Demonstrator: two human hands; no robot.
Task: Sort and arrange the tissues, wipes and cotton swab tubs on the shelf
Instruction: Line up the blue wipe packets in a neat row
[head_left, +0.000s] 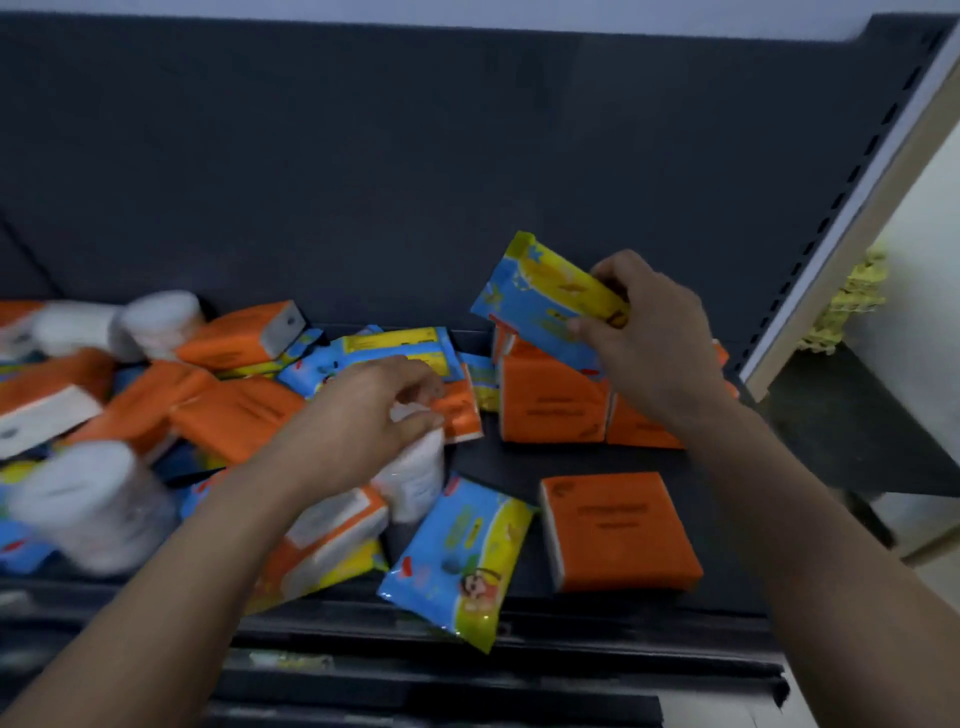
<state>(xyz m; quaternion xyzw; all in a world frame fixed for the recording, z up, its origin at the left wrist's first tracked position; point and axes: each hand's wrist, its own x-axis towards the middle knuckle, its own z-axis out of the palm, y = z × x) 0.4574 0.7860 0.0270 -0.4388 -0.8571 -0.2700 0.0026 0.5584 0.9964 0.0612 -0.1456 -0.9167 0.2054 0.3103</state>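
My right hand (644, 332) pinches a blue and yellow wipes pack (540, 296), held tilted above two upright orange tissue packs (553, 400) at the shelf's back right. My left hand (374, 410) curls over the top of a white cotton swab tub (415, 478) in the middle of the dark shelf (509, 457). Another wipes pack (457, 556) lies near the front edge beside a flat orange tissue pack (618, 530). A mixed heap of orange tissue packs (234, 410), wipes and white tubs (88, 504) fills the left half.
The shelf's dark back panel (415, 182) rises behind everything. A slotted upright (852, 208) bounds the right side, with a pale wall and a yellow object (852, 301) beyond it. A lower shelf edge (467, 665) runs along the front.
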